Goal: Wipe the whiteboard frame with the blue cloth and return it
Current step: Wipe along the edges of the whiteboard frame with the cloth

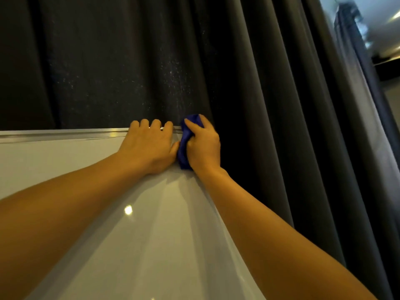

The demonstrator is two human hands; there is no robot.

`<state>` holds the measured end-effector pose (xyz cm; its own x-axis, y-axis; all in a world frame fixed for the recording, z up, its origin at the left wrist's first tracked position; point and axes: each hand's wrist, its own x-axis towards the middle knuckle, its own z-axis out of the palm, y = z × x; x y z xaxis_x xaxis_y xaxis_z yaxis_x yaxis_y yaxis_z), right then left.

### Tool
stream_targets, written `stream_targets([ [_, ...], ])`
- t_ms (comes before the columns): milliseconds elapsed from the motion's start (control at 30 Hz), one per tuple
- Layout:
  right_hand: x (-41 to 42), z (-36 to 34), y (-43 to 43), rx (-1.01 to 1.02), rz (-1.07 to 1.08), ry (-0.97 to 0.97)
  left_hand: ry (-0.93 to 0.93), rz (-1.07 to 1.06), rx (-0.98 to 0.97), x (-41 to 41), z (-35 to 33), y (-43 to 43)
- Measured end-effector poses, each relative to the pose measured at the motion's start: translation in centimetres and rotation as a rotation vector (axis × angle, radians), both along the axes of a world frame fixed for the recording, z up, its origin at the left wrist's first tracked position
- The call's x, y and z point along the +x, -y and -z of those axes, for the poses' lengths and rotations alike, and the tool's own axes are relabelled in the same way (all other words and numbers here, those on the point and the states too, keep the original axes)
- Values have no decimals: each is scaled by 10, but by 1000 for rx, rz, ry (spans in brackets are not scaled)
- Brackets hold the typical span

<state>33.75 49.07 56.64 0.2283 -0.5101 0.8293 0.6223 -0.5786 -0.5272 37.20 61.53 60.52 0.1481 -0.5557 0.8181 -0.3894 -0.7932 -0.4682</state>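
The whiteboard (pixel 108 213) fills the lower left, its silver frame (pixel 65 134) running along the top edge to the upper right corner. My left hand (pixel 149 148) grips the top frame near that corner, fingers curled over the edge. Right beside it, my right hand (pixel 203 144) is closed around the bunched blue cloth (pixel 184 148), pressing it against the frame's top right corner. The cloth sticks out above and below my fingers. The corner itself is hidden under cloth and hands.
Dark grey pleated curtains (pixel 259 83) hang close behind and to the right of the board. At the far right a strip of brighter room (pixel 387 29) shows past the curtain's edge.
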Motion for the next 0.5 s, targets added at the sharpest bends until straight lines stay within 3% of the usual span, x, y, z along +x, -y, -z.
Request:
stream_targets([
  [67, 5, 22, -11, -287, 243, -104, -24, -4, 6, 4, 1, -5],
  [133, 1, 50, -15, -422, 370, -217, -58, -12, -7, 7, 2, -9],
  [300, -29, 114, -25, -365, 456, -491, -68, -22, -4, 8, 2, -16],
  [500, -31, 54, -37, -206, 336, -557, -51, -54, 15, -2, -4, -10],
])
